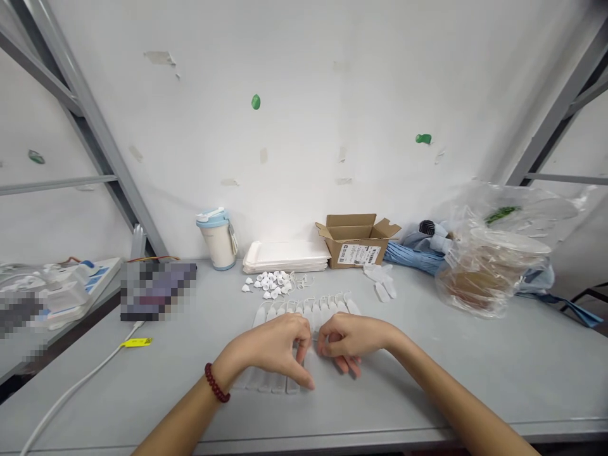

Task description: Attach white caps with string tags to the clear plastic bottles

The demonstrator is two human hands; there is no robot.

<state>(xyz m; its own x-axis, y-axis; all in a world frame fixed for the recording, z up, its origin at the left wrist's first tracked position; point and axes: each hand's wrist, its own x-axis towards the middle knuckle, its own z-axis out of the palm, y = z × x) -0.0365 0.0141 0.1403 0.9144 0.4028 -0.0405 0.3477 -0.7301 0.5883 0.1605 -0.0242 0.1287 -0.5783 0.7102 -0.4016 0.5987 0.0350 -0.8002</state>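
Observation:
A row of several clear plastic tubes (308, 310) with white looped tops lies side by side on the grey table (427, 367). My left hand (278, 348) rests over the row's left part, fingers curled down and pinched on one of the tubes. My right hand (349, 339) sits just to its right, fingers curled in the same way against the tubes. Both hands nearly touch each other. A red bead bracelet (217, 384) is on my left wrist. Behind the row lies a small heap of white caps (270, 284).
At the back stand a lidded cup (217, 239), a stack of white trays (286, 256), an open cardboard box (356, 240) and a folded blue umbrella (413, 253). Plastic-wrapped goods (489, 266) fill the right. A white cable (80, 383) runs along the left. Loose tubes (384, 282) lie near the box.

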